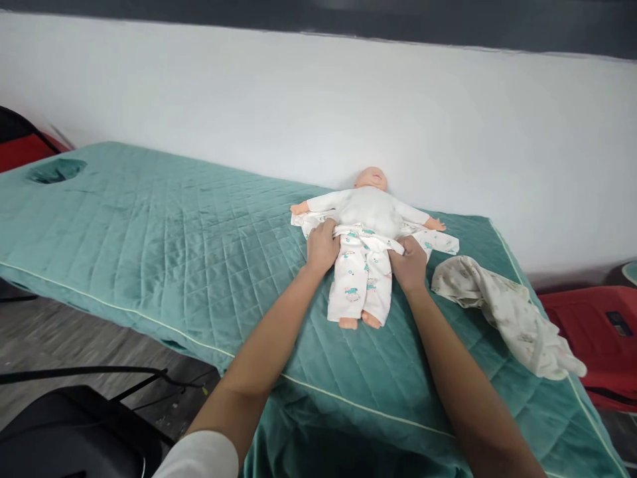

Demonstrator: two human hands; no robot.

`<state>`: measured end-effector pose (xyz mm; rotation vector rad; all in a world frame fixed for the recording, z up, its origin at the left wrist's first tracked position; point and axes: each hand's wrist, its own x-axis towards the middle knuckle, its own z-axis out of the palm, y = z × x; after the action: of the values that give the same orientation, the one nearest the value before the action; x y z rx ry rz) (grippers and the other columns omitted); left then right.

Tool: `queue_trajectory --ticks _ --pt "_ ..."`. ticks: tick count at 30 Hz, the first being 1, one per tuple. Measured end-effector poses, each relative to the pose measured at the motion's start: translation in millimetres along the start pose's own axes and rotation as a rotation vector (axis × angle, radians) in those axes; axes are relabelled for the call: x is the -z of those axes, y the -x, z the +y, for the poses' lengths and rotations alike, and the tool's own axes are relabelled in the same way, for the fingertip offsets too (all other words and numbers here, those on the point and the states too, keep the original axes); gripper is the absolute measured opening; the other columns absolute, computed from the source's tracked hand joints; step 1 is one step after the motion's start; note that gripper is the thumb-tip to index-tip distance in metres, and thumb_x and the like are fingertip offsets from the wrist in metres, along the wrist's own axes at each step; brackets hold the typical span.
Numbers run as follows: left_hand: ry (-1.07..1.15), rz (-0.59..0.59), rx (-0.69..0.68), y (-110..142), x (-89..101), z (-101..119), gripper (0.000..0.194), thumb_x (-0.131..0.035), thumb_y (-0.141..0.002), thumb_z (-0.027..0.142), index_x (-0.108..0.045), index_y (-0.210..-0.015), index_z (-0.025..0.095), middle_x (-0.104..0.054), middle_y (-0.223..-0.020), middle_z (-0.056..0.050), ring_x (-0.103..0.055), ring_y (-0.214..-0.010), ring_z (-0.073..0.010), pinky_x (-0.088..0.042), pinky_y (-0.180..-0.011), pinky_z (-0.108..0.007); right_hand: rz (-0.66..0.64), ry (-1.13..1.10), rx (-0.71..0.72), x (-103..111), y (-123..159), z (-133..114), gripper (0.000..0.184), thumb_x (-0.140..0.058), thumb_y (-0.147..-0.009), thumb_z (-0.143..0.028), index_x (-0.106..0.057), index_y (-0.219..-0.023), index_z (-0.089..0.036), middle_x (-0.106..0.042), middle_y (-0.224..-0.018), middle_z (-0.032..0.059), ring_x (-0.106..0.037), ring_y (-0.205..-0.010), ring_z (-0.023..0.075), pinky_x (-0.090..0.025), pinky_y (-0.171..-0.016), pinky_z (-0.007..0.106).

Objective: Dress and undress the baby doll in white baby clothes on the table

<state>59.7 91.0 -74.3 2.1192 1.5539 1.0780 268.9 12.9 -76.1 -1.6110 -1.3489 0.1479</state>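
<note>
On the green quilted bed cover (199,245), the person's left hand (323,247) grips the waistband of white, green-printed cloth trousers (353,275) at ten o'clock. They clothe a pale baby doll (369,206) on its back, head toward twelve. The right hand (411,263) clasps the waistband at two; crumpled cream patterned cloth (502,309) lies toward four.
</note>
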Motion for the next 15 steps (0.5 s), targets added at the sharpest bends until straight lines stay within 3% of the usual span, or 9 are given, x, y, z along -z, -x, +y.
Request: queue_trajectory --ticks 9,12,15 --pt "0.181 0.034 0.026 83 28.7 4 0.009 -0.056 -0.079 0.02 -0.055 -0.087 0.023 -0.059 -0.079 0.0 -0.056 -0.079 -0.0192 -0.045 -0.078 -0.032 0.014 -0.181 0.163 10 15 -4 0.017 -0.054 -0.072 -0.021 -0.043 -0.059 -0.024 -0.064 -0.086 0.0026 -0.058 -0.083 0.0185 -0.046 -0.079 0.033" --pt "0.364 0.005 -0.056 87 31.4 8 0.019 -0.056 -0.08 0.018 -0.056 -0.098 0.022 -0.06 -0.097 -0.003 -0.057 -0.091 -0.0177 -0.046 -0.086 -0.031 -0.068 -0.265 0.078 17 29 -11 0.018 -0.056 -0.074 -0.027 -0.045 -0.061 -0.023 -0.064 -0.081 0.0008 -0.057 -0.078 0.0178 -0.046 -0.074 0.031" --pt "0.512 -0.059 -0.102 79 29.8 6 0.036 -0.06 -0.084 0.027 -0.054 -0.119 0.021 -0.053 -0.121 -0.008 -0.054 -0.112 -0.0187 -0.044 -0.098 -0.032 -0.184 -0.256 -0.036 29 50 -16 0.017 -0.058 -0.076 -0.03 -0.047 -0.064 -0.023 -0.055 -0.065 -0.0029 -0.049 -0.066 0.0158 -0.041 -0.064 0.029"
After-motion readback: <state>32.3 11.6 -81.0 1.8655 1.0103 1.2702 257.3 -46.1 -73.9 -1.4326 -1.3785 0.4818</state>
